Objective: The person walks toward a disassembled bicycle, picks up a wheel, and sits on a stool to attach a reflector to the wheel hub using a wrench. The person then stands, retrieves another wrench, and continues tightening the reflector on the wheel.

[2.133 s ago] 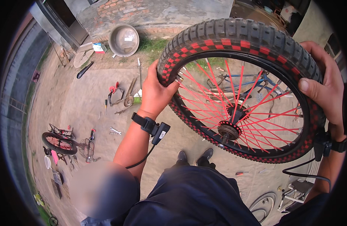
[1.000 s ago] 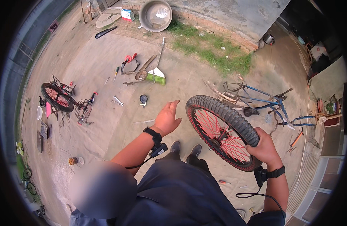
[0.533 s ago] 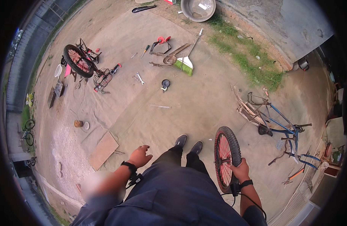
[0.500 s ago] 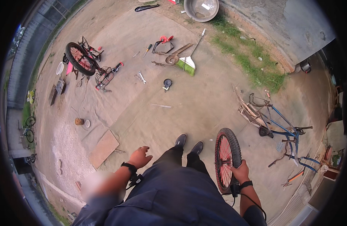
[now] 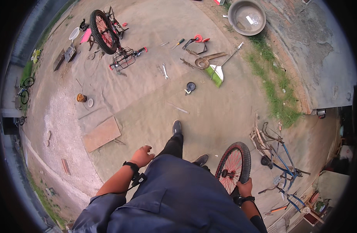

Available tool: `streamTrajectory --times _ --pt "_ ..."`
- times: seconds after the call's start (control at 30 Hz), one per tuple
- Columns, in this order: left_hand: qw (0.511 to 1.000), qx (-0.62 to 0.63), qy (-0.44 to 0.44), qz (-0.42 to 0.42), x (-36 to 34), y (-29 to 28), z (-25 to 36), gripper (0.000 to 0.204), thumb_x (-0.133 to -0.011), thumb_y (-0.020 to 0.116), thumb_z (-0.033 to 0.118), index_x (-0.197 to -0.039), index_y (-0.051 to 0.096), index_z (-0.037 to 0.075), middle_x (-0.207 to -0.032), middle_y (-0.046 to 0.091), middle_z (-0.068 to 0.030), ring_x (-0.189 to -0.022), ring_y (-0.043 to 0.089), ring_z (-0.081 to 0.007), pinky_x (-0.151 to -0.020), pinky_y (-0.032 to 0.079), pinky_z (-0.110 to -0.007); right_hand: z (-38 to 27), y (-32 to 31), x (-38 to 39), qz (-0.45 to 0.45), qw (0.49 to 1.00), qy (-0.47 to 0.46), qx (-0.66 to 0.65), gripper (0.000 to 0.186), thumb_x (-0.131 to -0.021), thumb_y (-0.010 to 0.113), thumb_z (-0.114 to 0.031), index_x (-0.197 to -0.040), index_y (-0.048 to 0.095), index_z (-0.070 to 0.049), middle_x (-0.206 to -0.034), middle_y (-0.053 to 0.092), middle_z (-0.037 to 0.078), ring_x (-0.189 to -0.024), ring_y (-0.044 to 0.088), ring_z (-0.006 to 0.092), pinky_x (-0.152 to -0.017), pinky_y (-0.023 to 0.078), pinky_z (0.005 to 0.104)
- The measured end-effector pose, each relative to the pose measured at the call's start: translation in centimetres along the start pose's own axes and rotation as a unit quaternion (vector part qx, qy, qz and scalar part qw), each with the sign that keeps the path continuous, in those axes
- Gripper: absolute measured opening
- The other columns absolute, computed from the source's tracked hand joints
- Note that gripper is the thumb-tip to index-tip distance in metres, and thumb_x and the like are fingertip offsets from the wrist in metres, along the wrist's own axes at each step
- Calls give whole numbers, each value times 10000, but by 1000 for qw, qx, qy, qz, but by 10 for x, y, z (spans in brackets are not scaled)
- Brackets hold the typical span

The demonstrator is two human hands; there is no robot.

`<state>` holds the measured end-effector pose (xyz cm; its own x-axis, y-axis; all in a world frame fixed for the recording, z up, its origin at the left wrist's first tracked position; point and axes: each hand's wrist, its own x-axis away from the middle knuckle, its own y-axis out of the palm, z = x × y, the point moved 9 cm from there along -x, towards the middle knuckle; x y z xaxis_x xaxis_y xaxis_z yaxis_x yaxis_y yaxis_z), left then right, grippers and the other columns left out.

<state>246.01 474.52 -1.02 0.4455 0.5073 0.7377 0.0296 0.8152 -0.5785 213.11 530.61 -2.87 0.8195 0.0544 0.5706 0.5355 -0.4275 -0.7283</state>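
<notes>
At the left side of the paved ground (image 5: 147, 112), a can (image 5: 81, 98) stands just above a flat board (image 5: 102, 134), and the board's left edge lies along a pale, rough patch. Toward the ground's upper left corner is a bike (image 5: 104, 33), its wheel up and a wire basket (image 5: 123, 58) beside it. The person's left hand (image 5: 142, 156) hangs free near the trunk, holding nothing, its fingers loosely curled. Beyond it, farther up, lies a wrench (image 5: 165, 71).

The wheel (image 5: 231, 171) is right of the person's shoes, near the lower right part of the ground, roughly upright with a slight lean; its lowest part is hidden, so contact with the ground cannot be told. The tyre (image 5: 246, 157) looks like thick, knobbly rubber: it should grip well and give a little, while the rim stays stiff. The whole is probably moderately heavy and apt to swing or turn about a one-sided hold. The red spokes (image 5: 233, 164) look thin and easier to bend, and the hub (image 5: 224, 173) could be greasy, so tyre and rim together make the better hold. The right hand (image 5: 245, 188) is wrapped round them at the wheel's near side. Farther right lies a blue frame (image 5: 289, 171), apart from the wheel.
</notes>
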Motion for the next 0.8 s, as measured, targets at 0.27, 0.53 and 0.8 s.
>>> streamTrajectory --times 0.27,0.53,0.8 --pt "998 59 -15 35 -68 -112 -4 513 -898 683 283 -1319 604 0 -1233 692 -204 -1088 694 -325 -974 534 -410 -148 -6 -48 16 997 -36 -72 456 -702 768 -131 -1097 572 -14 -916 679 123 -805 670 253 -767 541 378" --pt "994 85 -58 26 -113 -137 -16 516 -902 684 293 -1321 599 3 -1262 677 -205 -1077 700 -310 -959 535 -412 -250 12 -142 -7 987 -114 -109 468 -720 790 -129 -1127 587 -19 -938 701 90 -834 676 200 -793 544 347" --pt "998 34 -53 -2 -165 -147 35 482 -906 681 278 -1295 606 4 -1238 686 -194 -1066 702 -309 -949 539 -415 -344 82 -220 -28 990 -119 -65 510 -743 782 -175 -1187 572 -42 -951 716 116 -857 706 265 -809 546 383"
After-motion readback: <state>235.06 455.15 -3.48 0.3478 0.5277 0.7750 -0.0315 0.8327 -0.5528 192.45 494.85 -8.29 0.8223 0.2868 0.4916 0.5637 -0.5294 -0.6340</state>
